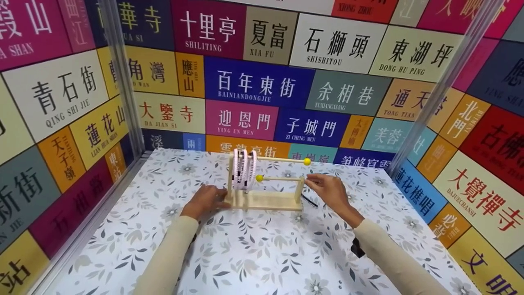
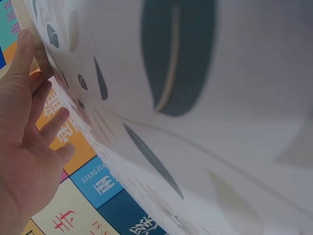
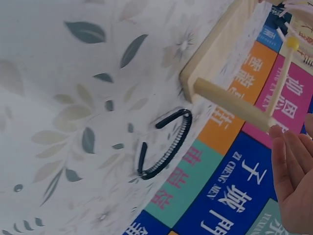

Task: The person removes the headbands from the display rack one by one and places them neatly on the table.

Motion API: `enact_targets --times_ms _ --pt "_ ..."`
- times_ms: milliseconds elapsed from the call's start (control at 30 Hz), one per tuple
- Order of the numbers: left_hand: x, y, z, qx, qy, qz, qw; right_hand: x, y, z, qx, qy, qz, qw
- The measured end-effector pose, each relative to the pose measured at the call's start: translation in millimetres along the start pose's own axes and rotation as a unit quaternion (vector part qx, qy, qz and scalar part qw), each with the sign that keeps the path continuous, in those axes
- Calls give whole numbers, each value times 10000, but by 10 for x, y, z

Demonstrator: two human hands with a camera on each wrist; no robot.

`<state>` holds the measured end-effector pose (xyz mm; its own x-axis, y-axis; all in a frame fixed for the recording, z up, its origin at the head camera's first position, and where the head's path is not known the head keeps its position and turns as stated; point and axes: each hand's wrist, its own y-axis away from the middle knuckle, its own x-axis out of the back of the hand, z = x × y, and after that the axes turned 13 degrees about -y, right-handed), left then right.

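A wooden headband stand (image 1: 266, 203) rests on the table, with an upper and a lower rod tipped by yellow balls. Several pale pink headbands (image 1: 245, 170) with dark patches hang on the upper rod, near the tall left post. My left hand (image 1: 206, 200) grips the left end of the base by thumb and index finger; the left wrist view shows its other fingers loose. At the top of the short right post, my right hand (image 1: 329, 190) pinches with its fingertips, by the lower rod's end. A black headband (image 3: 171, 147) lies on the table beyond the base's right end.
A leaf-patterned white cloth (image 1: 245, 254) covers the table. Panels with coloured place-name signs (image 1: 258, 86) stand behind and on both sides, joined by clear corner strips (image 1: 434, 94).
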<state>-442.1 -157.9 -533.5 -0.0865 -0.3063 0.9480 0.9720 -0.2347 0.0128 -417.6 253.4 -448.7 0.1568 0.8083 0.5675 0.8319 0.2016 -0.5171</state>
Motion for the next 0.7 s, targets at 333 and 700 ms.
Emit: enact_targets --times_ms 333,700 --pt "-7 -21 -12 -263 -270 149 9992 -209 -141 -227 289 -98 -169 9994" --pt "4 -86 -12 -5 -248 -38 9997 -561 -223 -450 657 -373 -491 9959"
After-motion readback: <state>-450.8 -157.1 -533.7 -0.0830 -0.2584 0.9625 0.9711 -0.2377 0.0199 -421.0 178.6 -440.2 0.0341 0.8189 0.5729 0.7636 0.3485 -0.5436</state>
